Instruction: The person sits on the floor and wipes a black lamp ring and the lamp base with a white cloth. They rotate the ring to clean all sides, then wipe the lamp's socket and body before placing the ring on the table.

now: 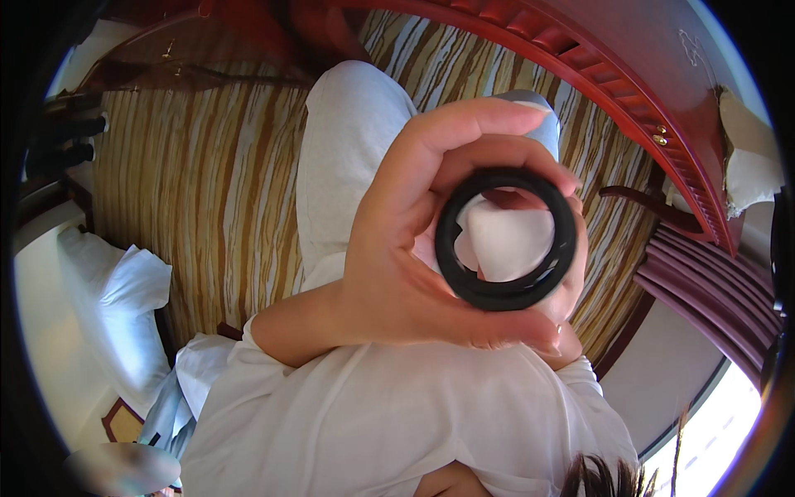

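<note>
Close in front of me, my left hand (397, 224) curls its fingers and thumb around a glossy black ring (507, 296). The ring stands with its round opening facing me. Behind it is my right hand (573, 286), mostly hidden by the ring and the left hand. Through the opening a folded piece of white cloth or tissue (509, 240) shows, seemingly pinched in the right hand's fingers. Whether the cloth touches the ring cannot be told.
My legs in light grey trousers (348, 157) lie beyond the hands, above a brown striped carpet (199, 207). Dark red wooden furniture (580, 62) curves along the far right. White pillows (137, 315) are at the left, and a purple curtain (704, 290) hangs at the right.
</note>
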Tool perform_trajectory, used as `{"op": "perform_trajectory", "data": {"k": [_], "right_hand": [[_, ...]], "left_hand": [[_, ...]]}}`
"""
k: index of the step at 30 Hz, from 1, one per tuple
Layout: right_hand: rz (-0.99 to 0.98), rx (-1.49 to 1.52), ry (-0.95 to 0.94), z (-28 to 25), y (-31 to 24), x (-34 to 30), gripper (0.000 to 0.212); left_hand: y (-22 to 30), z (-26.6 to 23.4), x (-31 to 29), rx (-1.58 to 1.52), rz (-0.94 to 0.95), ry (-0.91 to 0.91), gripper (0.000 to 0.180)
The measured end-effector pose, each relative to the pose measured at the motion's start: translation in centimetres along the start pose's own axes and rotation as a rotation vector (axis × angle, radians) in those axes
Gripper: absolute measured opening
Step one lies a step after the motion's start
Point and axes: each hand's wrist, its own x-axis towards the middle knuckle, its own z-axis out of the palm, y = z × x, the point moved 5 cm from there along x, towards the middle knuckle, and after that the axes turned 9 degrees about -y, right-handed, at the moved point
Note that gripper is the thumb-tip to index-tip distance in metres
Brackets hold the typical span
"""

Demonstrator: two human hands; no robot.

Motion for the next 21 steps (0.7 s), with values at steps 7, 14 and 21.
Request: {"op": "perform_trajectory", "data": {"k": [7,14,21], "right_hand": [[-0.056,-0.375,0.041,0.0,-0.7,-0.7,0.024],[0.101,-0.268,0.028,0.8,-0.9,-0.3,0.023],[0.376,-0.055,-0.033,0.7,-1.4,-0.4,0.027]], "left_hand": [[0.3,0.3,-0.5,0.178,-0.037,0.169,0.089],[0.7,-0.4,-1.3,0.241,-0.167,0.203,0.084],[0.7,-0.6,-1.2,0.237,-0.183,0.291,0.072]]}}
